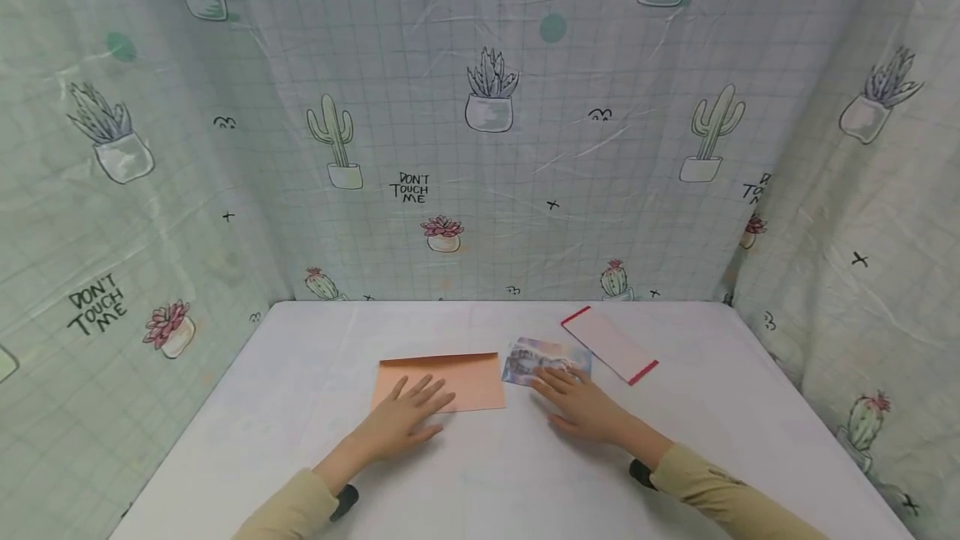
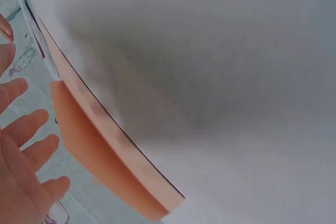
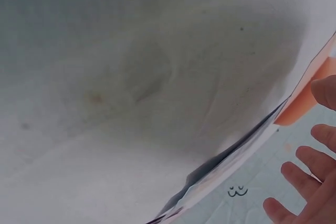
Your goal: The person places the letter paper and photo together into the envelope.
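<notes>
The left hand [image 1: 403, 422] spreads its fingers over the orange envelope [image 1: 474, 386], holding nothing. Just right of the envelope, a printed card [image 1: 543, 354] lies partly under the right hand [image 1: 585, 408], also spread; touching, I cannot tell. Farther right is a red-ended strip [image 1: 610, 346]. Probably they lie close for easy reach. Beneath the envelope is a white table [image 1: 480, 482]; behind it hangs cactus-patterned cloth [image 1: 495, 165].

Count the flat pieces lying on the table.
3. In the head view: orange envelope at left, patterned sheet in the middle, pale pink strip with red ends at right. Anything beneath them would be hidden.
</notes>
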{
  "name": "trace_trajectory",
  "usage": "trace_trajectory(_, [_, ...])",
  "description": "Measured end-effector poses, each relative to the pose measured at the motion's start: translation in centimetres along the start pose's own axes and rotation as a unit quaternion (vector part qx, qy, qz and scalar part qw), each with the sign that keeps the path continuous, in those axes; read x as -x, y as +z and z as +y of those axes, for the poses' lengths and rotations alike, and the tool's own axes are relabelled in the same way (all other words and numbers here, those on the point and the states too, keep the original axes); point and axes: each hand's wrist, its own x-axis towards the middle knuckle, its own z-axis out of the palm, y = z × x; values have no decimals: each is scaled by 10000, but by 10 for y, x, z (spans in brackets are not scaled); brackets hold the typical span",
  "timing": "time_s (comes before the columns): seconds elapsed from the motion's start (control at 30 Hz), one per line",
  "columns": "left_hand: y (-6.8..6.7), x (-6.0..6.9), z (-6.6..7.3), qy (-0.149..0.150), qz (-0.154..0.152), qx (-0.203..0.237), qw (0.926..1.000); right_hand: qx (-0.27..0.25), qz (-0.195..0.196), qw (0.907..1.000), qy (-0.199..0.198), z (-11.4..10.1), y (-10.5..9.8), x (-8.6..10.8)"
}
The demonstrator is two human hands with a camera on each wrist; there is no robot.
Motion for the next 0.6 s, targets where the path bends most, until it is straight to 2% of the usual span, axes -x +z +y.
trace_trajectory(0.13, [-2,1,-6,104,127,-71,9998,24,15,10000,-53,-2,-2,-5])
trace_trajectory(0.6, [2,4,-33,218,84,-661,9975,162,-78,9997,-179,-10,-1,-25])
